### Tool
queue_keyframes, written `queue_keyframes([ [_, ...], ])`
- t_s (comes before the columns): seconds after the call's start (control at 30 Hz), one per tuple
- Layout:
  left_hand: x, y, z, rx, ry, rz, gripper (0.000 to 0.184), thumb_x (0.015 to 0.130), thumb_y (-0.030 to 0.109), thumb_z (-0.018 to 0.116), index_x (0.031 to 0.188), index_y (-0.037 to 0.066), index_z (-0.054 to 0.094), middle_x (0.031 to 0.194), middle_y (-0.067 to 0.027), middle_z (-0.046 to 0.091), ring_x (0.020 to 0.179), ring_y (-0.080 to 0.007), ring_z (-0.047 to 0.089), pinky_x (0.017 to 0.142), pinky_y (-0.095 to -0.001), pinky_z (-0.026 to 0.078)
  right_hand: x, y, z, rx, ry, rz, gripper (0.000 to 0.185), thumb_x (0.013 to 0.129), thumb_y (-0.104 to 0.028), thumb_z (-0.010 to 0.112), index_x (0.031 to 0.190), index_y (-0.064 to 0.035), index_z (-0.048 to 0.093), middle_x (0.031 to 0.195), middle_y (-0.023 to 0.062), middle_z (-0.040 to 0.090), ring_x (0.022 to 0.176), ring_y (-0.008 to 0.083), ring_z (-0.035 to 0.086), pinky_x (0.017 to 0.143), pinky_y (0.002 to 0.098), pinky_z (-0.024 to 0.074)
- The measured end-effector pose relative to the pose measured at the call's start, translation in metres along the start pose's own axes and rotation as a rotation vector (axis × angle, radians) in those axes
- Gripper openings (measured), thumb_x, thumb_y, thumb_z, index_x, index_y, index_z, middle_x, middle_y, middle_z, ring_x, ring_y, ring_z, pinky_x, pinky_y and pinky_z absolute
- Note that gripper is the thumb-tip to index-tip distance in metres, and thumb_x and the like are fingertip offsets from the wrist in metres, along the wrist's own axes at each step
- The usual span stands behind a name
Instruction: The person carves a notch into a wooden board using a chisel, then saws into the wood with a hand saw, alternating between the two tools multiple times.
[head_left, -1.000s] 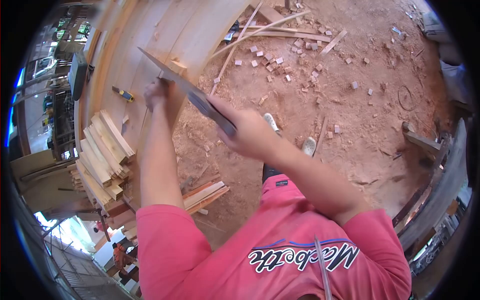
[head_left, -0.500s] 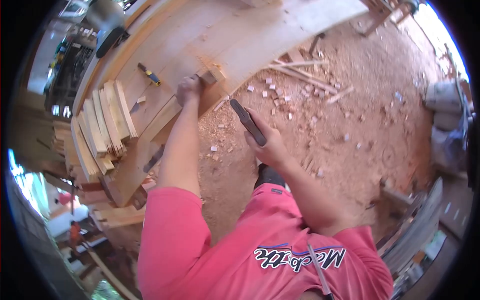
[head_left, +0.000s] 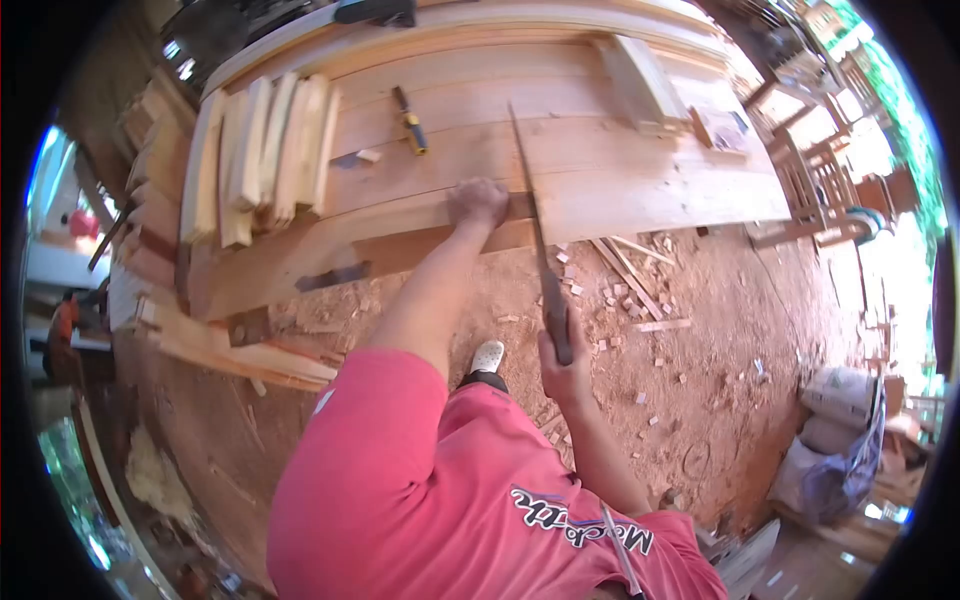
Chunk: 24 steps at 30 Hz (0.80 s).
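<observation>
Brown wood (head_left: 519, 207) at centre frame is clasped by the curled left hand (head_left: 478, 202); the closed right hand (head_left: 566, 374) holds a saw (head_left: 549, 270) against it, seemingly cutting, needing steady alignment.

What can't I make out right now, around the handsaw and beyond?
Head view, all four:
Left hand: motion blur hides how its fingers hold the wood.
Handsaw: teeth too small and blurred.
Saw handle: partly covered by the right hand.
Dark object at the far side: cut off by the top edge.
</observation>
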<state>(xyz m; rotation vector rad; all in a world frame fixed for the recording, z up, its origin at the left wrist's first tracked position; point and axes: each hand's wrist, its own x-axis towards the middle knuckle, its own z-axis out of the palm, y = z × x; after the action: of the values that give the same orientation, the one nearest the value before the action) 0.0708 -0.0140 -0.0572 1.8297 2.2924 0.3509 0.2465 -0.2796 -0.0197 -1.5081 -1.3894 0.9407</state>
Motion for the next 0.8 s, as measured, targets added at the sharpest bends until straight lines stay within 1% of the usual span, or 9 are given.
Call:
queue_keyframes([
  [0.07, 0.005, -0.006, 0.015, -0.047, 0.039, 0.083, 0.047, 0.093, 0.033, 0.042, 0.094, 0.004, 0.078, 0.100, -0.0195, 0.075, 0.098, -0.0362, 0.071, 0.088, -0.0488, 0.054, 0.011, -0.046, -0.009, 0.079, -0.045, 0.247, 0.059, 0.096, -0.006, 0.060, 0.152, 0.0000, 0.040, 0.113, 0.0098, 0.063, 0.086, 0.0110, 0.054, 0.072, 0.0262, 0.0484],
  [0.13, 0.007, -0.004, 0.026, -0.168, 0.048, -0.028, 0.047, 0.093, 0.036, 0.043, 0.096, 0.005, 0.078, 0.102, -0.0190, 0.075, 0.097, -0.0370, 0.071, 0.089, -0.0498, 0.054, -0.002, -0.037, -0.029, -0.012, 0.160, -0.146, 0.055, 0.094, -0.005, 0.055, 0.148, 0.0024, 0.045, 0.105, 0.0086, 0.064, 0.069, 0.0086, 0.053, 0.058, 0.0236, 0.0440],
  [0.2, 0.004, -0.008, 0.009, -0.300, -0.116, 0.097, 0.051, 0.093, 0.047, 0.047, 0.097, 0.006, 0.078, 0.104, -0.0188, 0.074, 0.098, -0.0345, 0.071, 0.093, -0.0488, 0.054, -0.049, -0.054, -0.055, 0.259, 0.128, 0.196, 0.047, 0.098, -0.007, 0.053, 0.142, 0.0055, 0.048, 0.072, 0.0017, 0.052, 0.052, 0.0066, 0.043, 0.047, 0.0253, 0.0386],
  [0.23, 0.009, -0.011, 0.016, -0.245, -0.173, 0.179, 0.051, 0.094, 0.054, 0.049, 0.107, 0.013, 0.077, 0.115, -0.0165, 0.071, 0.112, -0.0344, 0.065, 0.101, -0.0506, 0.048, -0.068, -0.018, -0.058, 0.365, 0.219, 0.022, 0.040, 0.099, -0.007, 0.051, 0.137, 0.0042, 0.048, 0.062, -0.0015, 0.040, 0.050, 0.0066, 0.039, 0.046, 0.0249, 0.0359],
  [0.33, -0.012, -0.036, 0.003, -0.141, 0.092, 0.272, 0.052, 0.092, 0.053, 0.054, 0.113, 0.011, 0.075, 0.128, -0.0146, 0.064, 0.124, -0.0340, 0.057, 0.107, -0.0501, 0.043, -0.093, -0.022, -0.075, 0.400, 0.462, 0.126, 0.037, 0.094, -0.002, 0.055, 0.130, 0.0019, 0.049, 0.066, -0.0010, 0.042, 0.052, 0.0082, 0.039, 0.045, 0.0266, 0.0332],
  [0.4, -0.029, -0.063, -0.049, 0.155, -0.298, 0.475, 0.048, 0.090, 0.048, 0.062, 0.116, 0.009, 0.072, 0.136, -0.0141, 0.057, 0.131, -0.0331, 0.050, 0.111, -0.0512, 0.038, -0.096, -0.008, -0.088, 0.331, 0.431, 0.147, 0.039, 0.094, -0.004, 0.056, 0.132, 0.0022, 0.049, 0.065, -0.0010, 0.042, 0.052, 0.0083, 0.040, 0.046, 0.0265, 0.0336],
  [0.53, -0.058, -0.097, -0.052, -0.069, -0.188, 0.463, 0.040, 0.087, 0.039, 0.069, 0.110, 0.006, 0.073, 0.129, -0.0192, 0.059, 0.124, -0.0330, 0.056, 0.107, -0.0485, 0.043, -0.090, 0.003, -0.100, 0.195, 0.416, 0.187, 0.044, 0.095, -0.010, 0.060, 0.136, 0.0044, 0.052, 0.066, -0.0005, 0.047, 0.053, 0.0085, 0.042, 0.047, 0.0267, 0.0352],
  [0.7, -0.067, -0.115, -0.022, -0.973, 0.134, -0.124, 0.042, 0.088, 0.037, 0.070, 0.077, -0.003, 0.071, 0.076, -0.0209, 0.068, 0.082, -0.0328, 0.068, 0.078, -0.0418, 0.053, -0.077, 0.015, -0.091, 0.366, 0.502, 0.564, 0.041, 0.099, -0.032, 0.062, 0.126, -0.0019, 0.067, 0.067, -0.0021, 0.045, 0.051, 0.0084, 0.041, 0.047, 0.0264, 0.0363],
  [0.8, -0.080, -0.117, -0.013, -1.048, 0.083, -0.387, 0.049, 0.091, 0.041, 0.070, 0.082, -0.006, 0.074, 0.072, -0.0118, 0.071, 0.073, -0.0217, 0.067, 0.070, -0.0362, 0.051, -0.055, 0.001, -0.088, 0.254, 0.423, 0.320, 0.020, 0.100, -0.024, 0.061, 0.106, -0.0060, 0.065, 0.071, -0.0003, 0.052, 0.054, 0.0086, 0.049, 0.049, 0.0258, 0.0415],
])
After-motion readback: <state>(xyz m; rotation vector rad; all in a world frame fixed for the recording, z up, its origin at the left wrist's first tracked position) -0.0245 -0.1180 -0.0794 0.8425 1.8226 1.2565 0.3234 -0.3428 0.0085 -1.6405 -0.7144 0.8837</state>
